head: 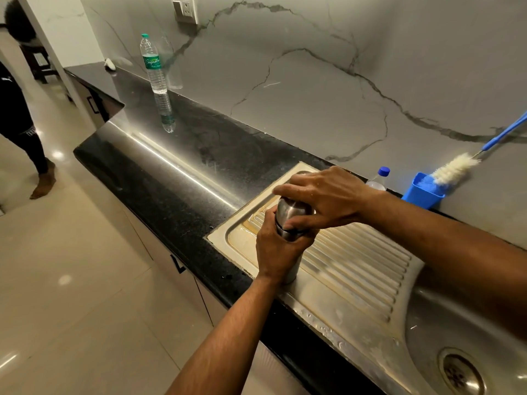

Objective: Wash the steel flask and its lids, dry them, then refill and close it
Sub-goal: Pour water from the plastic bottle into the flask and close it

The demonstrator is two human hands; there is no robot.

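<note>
A: Where's the steel flask [290, 223] rn?

B: Upright on the ribbed drainboard [356, 269] of the steel sink [427, 332], near its left end. Base looks to sit on the metal, tho the wrist hides part of it.

A: Hands?

B: Left hand [276, 246] wrapped round the flask body, fingers curled tight on it, approx mid-height. Right hand [322, 201] comes over from the right & clamps the domed steel lid [288, 210] on top, thumb low at the seam, fingers spread across the crown. Both hands full, neither loose. Skin on the right one looks wet.

A: Lid on or off?

B: Sitting on the flask. Can't tell if it's screwed tight.

A: What else is around?

B: Blue cup [423, 192] at the wall w/ a white bottle brush [453, 171] leaning in it, blue handle going up right. Small clear bottle w/ blue cap [380, 178] just beside that cup, behind the right wrist. Big plastic water bottle [154, 67], green cap, stands well apart on the black counter [171, 181] to the left. Drain [462, 374] at the sink's bottom right. Another person [20, 109] stands on the floor far left.
</note>
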